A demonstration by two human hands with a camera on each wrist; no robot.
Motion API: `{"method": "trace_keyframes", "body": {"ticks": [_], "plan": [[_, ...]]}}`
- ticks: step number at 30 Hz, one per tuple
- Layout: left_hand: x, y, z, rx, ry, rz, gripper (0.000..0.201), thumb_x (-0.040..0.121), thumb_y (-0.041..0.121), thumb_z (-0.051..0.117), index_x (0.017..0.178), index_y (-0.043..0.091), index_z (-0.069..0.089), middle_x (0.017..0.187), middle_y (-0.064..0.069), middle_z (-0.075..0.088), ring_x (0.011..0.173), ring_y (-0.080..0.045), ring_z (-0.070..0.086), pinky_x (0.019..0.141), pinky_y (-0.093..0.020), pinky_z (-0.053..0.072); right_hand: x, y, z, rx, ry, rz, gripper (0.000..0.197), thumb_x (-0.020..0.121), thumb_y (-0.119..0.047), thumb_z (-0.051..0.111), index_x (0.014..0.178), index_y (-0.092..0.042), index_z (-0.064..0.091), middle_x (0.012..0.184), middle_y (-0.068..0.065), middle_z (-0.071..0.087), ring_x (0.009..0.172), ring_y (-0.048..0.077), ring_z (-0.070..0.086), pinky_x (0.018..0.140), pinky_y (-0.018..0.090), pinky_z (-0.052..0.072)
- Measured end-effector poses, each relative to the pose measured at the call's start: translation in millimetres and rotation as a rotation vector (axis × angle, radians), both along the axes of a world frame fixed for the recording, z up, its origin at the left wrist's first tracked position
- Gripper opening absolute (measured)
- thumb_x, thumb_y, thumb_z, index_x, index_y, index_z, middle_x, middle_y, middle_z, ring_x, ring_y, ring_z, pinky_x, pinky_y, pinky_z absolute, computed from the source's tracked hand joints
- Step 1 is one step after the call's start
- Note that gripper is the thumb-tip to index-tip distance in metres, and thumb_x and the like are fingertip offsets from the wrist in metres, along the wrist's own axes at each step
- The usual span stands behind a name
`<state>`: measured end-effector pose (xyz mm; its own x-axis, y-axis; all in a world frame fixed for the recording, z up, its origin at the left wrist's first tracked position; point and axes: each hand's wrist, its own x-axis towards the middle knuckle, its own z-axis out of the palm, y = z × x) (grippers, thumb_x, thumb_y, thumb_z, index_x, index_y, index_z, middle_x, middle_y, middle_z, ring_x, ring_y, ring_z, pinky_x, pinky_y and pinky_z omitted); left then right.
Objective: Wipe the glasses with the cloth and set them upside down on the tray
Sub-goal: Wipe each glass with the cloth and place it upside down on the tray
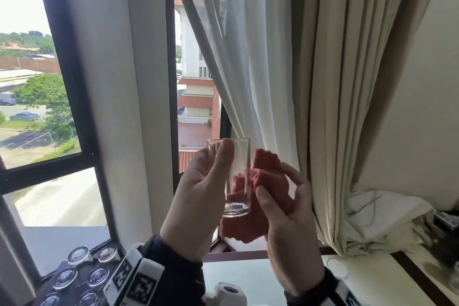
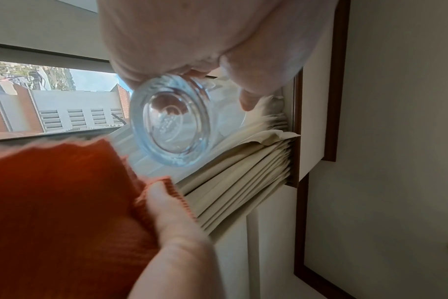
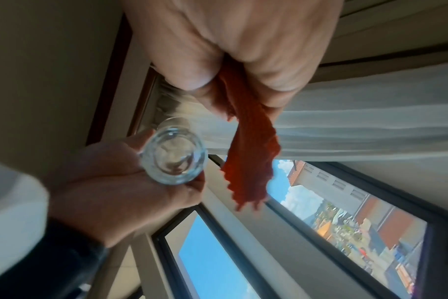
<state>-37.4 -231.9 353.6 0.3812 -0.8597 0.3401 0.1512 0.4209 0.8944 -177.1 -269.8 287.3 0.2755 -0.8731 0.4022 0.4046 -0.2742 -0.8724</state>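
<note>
Glass [image 1: 234, 176] sits upright at frame center, left hand [image 1: 196, 196] fingers curled round it, right hand [image 1: 288, 208] pinching red cloth [image 1: 269, 179] just beside it w/ fingers bunched; best to keep the grip firm, work cloth round inside & out, then flip it onto tray [image 1: 82, 278] lower left.

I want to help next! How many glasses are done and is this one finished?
Done: several glasses already stand upside down at the lower left; at least six show. In hand: the left hand holds an upright glass, and the right hand grips the red cloth beside it. Left: flipping this glass and setting it down.
</note>
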Motion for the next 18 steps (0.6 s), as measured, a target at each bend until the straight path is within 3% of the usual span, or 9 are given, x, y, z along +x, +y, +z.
{"method": "trace_keyframes", "body": {"ticks": [1,2,4,7,10,12,15,16,18], "plan": [[3,-2,-2,0.007,-0.007,0.016,0.042,0.092,0.055,0.055,0.105,0.016,0.064,0.067,0.017,0.061,0.063,0.007,0.058,0.063,-0.006,0.047,7,-13,9,0.064,-0.008,-0.078,0.044,0.093,-0.009,0.069,0.124,-0.038,0.055,0.103,0.002,0.076,0.094,0.023,0.074,0.078,0.039,0.060],[5,-5,-5,0.015,-0.003,0.030,0.042,0.092,0.057,0.055,0.103,0.018,0.065,0.068,0.018,0.061,0.064,0.008,0.057,0.066,-0.007,0.047,7,-20,12,0.042,0.096,-0.141,0.044,0.092,-0.010,0.071,0.123,-0.038,0.057,0.101,-0.001,0.076,0.094,0.021,0.074,0.080,0.037,0.061],[6,-7,-10,0.035,-0.015,0.005,0.040,0.091,0.056,0.055,0.106,0.021,0.065,0.067,0.023,0.065,0.065,0.011,0.060,0.066,-0.006,0.047,8,-24,15,0.028,0.170,-0.210,0.038,0.092,-0.007,0.070,0.119,-0.032,0.062,0.097,-0.004,0.077,0.088,0.019,0.075,0.076,0.038,0.063],[-2,-7,-11,0.061,-0.065,-0.097,0.036,0.096,0.050,0.053,0.108,0.017,0.062,0.066,0.027,0.068,0.065,0.012,0.065,0.056,-0.005,0.048,7,-26,28,0.076,0.121,-0.012,0.036,0.095,0.002,0.060,0.121,-0.024,0.066,0.102,0.004,0.077,0.091,0.025,0.076,0.077,0.044,0.062],[-11,-14,-11,0.090,-0.052,-0.109,0.047,0.096,0.049,0.056,0.113,0.006,0.063,0.073,0.004,0.075,0.064,-0.004,0.071,0.057,-0.019,0.057,8,-31,40,0.177,-0.087,0.207,0.040,0.097,-0.003,0.048,0.129,-0.019,0.065,0.116,0.017,0.072,0.103,0.032,0.071,0.080,0.040,0.058],[-12,-19,-10,0.080,-0.063,-0.069,0.054,0.092,0.052,0.058,0.118,0.005,0.066,0.085,-0.004,0.077,0.071,-0.006,0.072,0.061,-0.016,0.056,8,-33,41,0.138,-0.204,0.305,0.043,0.095,-0.020,0.044,0.135,-0.016,0.062,0.123,0.021,0.068,0.107,0.033,0.067,0.086,0.041,0.055],[-12,-22,-5,0.039,-0.080,-0.041,0.049,0.094,0.049,0.052,0.108,0.006,0.071,0.081,0.005,0.076,0.067,0.001,0.067,0.062,-0.009,0.051,10,-28,42,-0.097,-0.159,0.253,0.046,0.102,-0.027,0.035,0.142,-0.025,0.057,0.137,0.004,0.063,0.126,0.019,0.059,0.101,0.035,0.049],[-10,-23,-4,0.028,-0.070,-0.028,0.049,0.095,0.049,0.051,0.105,0.005,0.071,0.078,0.007,0.075,0.067,0.002,0.066,0.064,-0.011,0.052,12,-25,40,-0.239,-0.079,0.194,0.044,0.107,-0.021,0.031,0.147,-0.026,0.051,0.148,-0.003,0.054,0.137,0.016,0.050,0.110,0.035,0.044],[-7,-26,-5,0.012,-0.037,-0.012,0.058,0.100,0.056,0.055,0.115,0.001,0.068,0.094,-0.007,0.077,0.084,-0.009,0.070,0.079,-0.023,0.058,20,-19,30,-0.515,0.093,0.044,0.049,0.107,-0.003,0.034,0.151,-0.020,0.041,0.161,-0.010,0.034,0.151,0.017,0.028,0.121,0.048,0.030]]}}
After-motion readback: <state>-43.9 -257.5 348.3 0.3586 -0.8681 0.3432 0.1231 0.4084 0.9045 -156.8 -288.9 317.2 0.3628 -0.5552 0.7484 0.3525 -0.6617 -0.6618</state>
